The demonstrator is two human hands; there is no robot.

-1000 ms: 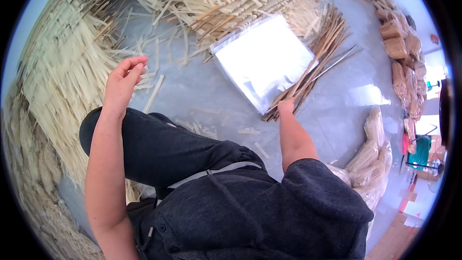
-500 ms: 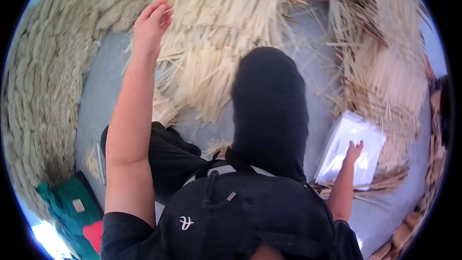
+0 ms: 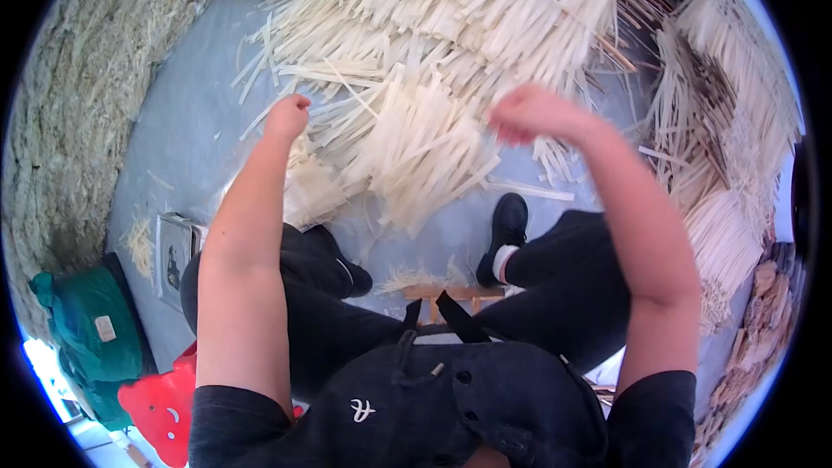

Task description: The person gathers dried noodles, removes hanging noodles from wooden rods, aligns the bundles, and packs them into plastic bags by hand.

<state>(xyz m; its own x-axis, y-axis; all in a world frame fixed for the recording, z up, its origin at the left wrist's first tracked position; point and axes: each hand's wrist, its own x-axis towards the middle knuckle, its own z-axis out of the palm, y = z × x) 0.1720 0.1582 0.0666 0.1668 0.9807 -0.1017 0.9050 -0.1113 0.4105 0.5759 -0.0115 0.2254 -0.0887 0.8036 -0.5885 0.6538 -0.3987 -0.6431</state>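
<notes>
My left hand [image 3: 289, 118] is above the left edge of a big pile of pale, flat strips [image 3: 416, 134], its fingers curled in. Whatever those fingers may hold is hidden. On the other side of the pile, my right hand [image 3: 530, 113] is raised with bent fingers, smeared by motion. I cannot make out anything in it. The strips look like split plant stalks or thin wood and lie loosely fanned toward my feet.
Fibrous bundles [image 3: 74, 121] line the left side. More pale strips and darker stalks [image 3: 702, 104] lie at right. A green bag [image 3: 95, 338] and a red item [image 3: 165, 407] stand lower left. Beneath me is a wooden stool [image 3: 455, 293]; my shoe [image 3: 510, 221] rests before it.
My right hand has left the white sheets at right and swung over to the strips. My left hand has come lower and its fingers have curled. My right knee has swung outward, and the view has shifted.
</notes>
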